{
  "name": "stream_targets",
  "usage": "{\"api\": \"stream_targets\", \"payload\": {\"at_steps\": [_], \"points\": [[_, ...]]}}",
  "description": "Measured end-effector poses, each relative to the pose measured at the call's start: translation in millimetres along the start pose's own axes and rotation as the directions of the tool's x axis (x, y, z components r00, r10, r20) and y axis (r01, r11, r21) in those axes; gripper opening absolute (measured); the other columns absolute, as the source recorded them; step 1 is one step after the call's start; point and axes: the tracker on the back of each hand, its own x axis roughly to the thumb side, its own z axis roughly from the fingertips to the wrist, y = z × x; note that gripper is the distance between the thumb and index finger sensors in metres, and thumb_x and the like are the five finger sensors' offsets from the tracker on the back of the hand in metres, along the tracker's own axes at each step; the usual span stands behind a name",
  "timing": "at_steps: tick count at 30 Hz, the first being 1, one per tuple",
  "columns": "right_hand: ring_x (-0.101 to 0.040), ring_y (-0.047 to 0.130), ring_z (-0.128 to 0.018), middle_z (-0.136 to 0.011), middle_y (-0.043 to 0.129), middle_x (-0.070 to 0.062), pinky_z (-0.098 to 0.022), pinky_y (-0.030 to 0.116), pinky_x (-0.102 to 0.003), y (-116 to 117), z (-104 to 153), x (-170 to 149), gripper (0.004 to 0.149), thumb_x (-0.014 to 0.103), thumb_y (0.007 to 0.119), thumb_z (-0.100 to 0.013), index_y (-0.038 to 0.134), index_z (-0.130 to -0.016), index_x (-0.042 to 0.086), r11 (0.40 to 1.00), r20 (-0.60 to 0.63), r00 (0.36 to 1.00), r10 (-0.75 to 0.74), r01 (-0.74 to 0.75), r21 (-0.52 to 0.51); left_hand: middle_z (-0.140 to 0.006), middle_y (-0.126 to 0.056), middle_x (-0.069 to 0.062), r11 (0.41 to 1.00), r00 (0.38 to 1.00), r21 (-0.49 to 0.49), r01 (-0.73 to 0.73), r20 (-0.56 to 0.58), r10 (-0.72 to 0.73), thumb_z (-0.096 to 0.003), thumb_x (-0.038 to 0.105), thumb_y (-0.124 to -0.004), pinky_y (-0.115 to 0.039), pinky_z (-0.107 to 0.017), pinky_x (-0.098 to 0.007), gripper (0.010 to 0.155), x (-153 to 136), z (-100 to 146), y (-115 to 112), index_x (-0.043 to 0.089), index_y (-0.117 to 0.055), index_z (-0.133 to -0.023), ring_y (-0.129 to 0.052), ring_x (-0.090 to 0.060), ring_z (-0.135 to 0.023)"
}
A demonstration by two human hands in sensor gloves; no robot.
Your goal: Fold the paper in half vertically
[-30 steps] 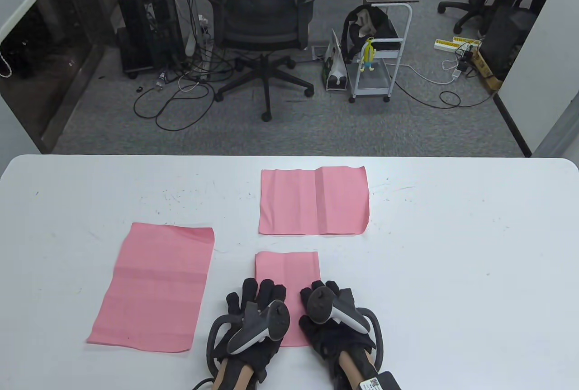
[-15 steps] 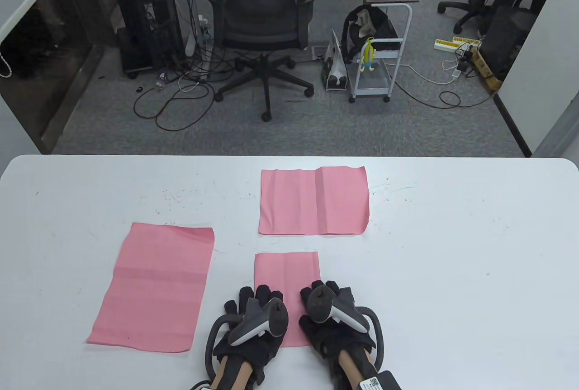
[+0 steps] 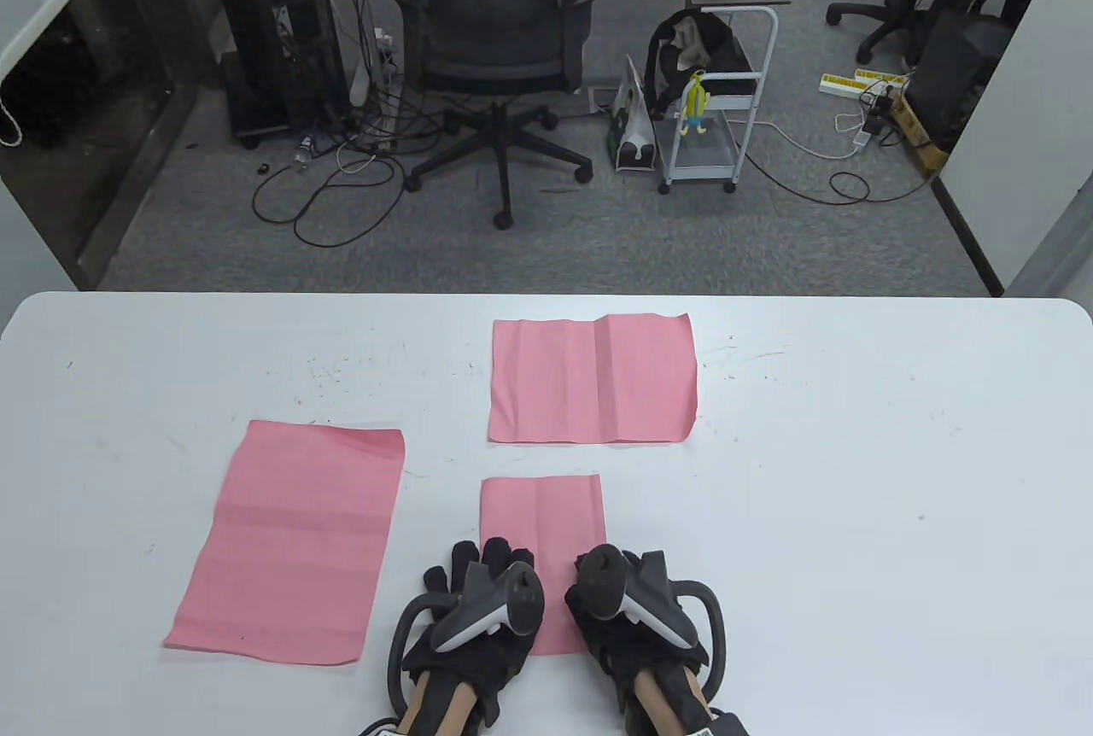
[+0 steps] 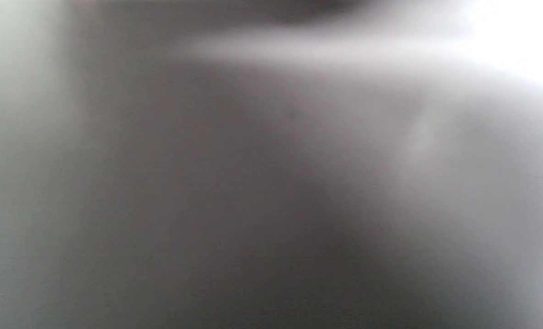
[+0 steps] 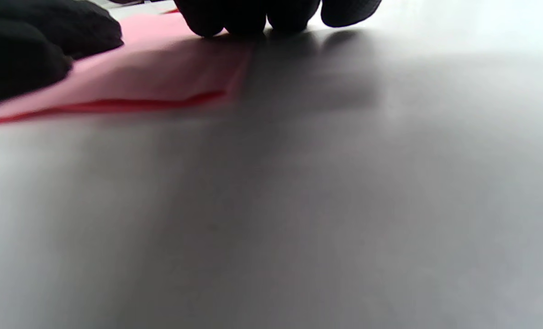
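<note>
While both hands press folded pink paper (image 3: 543, 518) at near bench (image 3: 854, 471) edge: left hand (image 3: 478, 599) flat, fingers straight; right hand (image 3: 628, 599) likewise, fingertips (image 5: 248, 20) down at fold's right edge. Advise: press firmly along crease, keeping edges aligned.

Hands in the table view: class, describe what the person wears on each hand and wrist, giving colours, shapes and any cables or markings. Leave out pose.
Both the left hand and the right hand wear black fabric gloves. A grey and black tracker with a rounded head and a dark ring is strapped to the back of each. A cable loops by the left wrist; a white printed label sits at the right wrist.
</note>
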Motion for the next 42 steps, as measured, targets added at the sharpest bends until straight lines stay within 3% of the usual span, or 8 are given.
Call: {"api": "stream_targets", "payload": {"at_steps": [10, 15, 25, 29, 34, 38, 42], "points": [[-0.028, 0.055, -0.103, -0.111, 0.053, 0.0, -0.074, 0.055, -0.052, 2, -8, 4, 0.061, 0.054, 0.062, -0.047, 0.054, -0.102, 0.029, 0.996, -0.024, 1.0, 0.017, -0.015, 0.091, -0.123, 0.007, -0.008, 1.0, 1.0, -0.005, -0.001, 0.003, 0.001, -0.0586, 0.055, -0.034, -0.014, -0.078, -0.073, 0.073, 0, 0, 0, 0.027, 0.001, -0.117, 0.002, -0.048, -0.112], [-0.025, 0.041, -0.109, -0.116, 0.036, 0.005, -0.079, 0.044, -0.053, 2, -24, 9, 0.065, 0.057, 0.06, -0.047, 0.04, -0.106, 0.035, 0.984, -0.093, 0.994, 0.053, -0.037, 0.172, -0.123, 0.008, -0.008, 1.0, 1.0, -0.009, -0.002, 0.006, 0.002, -0.0585, 0.055, -0.034, -0.013, -0.078, -0.073, 0.073, -1, 0, 0, 0.027, 0.002, -0.116, 0.003, -0.048, -0.112], [-0.024, 0.033, -0.11, -0.117, 0.029, 0.005, -0.08, 0.039, -0.054, -14, -71, 11, 0.067, 0.056, 0.06, -0.047, 0.035, -0.106, 0.036, 0.976, -0.155, 0.988, 0.007, 0.027, 0.215, -0.122, 0.009, -0.008, 1.0, 1.0, -0.015, 0.005, 0.007, -0.005, -0.0583, 0.055, -0.033, -0.013, -0.078, -0.073, 0.074, 0, 0, 0, 0.027, 0.002, -0.116, 0.003, -0.048, -0.111], [-0.023, 0.029, -0.11, -0.117, 0.026, 0.006, -0.08, 0.037, -0.053, -16, -79, 9, 0.067, 0.056, 0.06, -0.047, 0.033, -0.105, 0.036, 0.973, -0.159, 0.987, -0.01, 0.046, 0.227, -0.122, 0.009, -0.008, 1.0, 1.0, -0.015, 0.007, 0.007, -0.007, -0.0583, 0.055, -0.033, -0.013, -0.078, -0.073, 0.074, 0, -1, 0, 0.027, 0.002, -0.116, 0.003, -0.048, -0.111], [-0.023, 0.028, -0.11, -0.116, 0.026, 0.007, -0.08, 0.035, -0.053, -18, -79, 2, 0.068, 0.056, 0.06, -0.046, 0.033, -0.105, 0.036, 0.966, -0.135, 0.989, -0.062, 0.094, 0.243, -0.122, 0.009, -0.008, 1.0, 1.0, -0.014, 0.008, 0.007, -0.008, -0.0582, 0.055, -0.033, -0.013, -0.078, -0.073, 0.074, 1, -1, 0, 0.027, 0.002, -0.116, 0.003, -0.048, -0.111], [-0.029, 0.033, -0.108, -0.116, 0.03, 0.0, -0.078, 0.038, -0.054, -30, -65, -9, 0.068, 0.054, 0.061, -0.047, 0.036, -0.105, 0.031, 0.952, -0.047, 0.975, -0.216, 0.221, 0.21, -0.122, 0.009, -0.008, 1.0, 1.0, -0.015, 0.005, 0.008, -0.005, -0.0582, 0.056, -0.033, -0.013, -0.078, -0.073, 0.074, 1, -1, 0, 0.027, 0.003, -0.116, 0.004, -0.048, -0.111], [-0.032, 0.049, -0.104, -0.113, 0.047, -0.004, -0.074, 0.049, -0.054, -45, -40, -10, 0.064, 0.052, 0.062, -0.047, 0.05, -0.104, 0.027, 0.982, 0.053, 0.988, -0.144, 0.136, 0.131, -0.122, 0.009, -0.008, 1.0, 1.0, -0.016, 0.004, 0.007, -0.004, -0.0582, 0.056, -0.033, -0.013, -0.078, -0.073, 0.074, 1, -1, 0, 0.027, 0.002, -0.116, 0.004, -0.048, -0.111]]}}
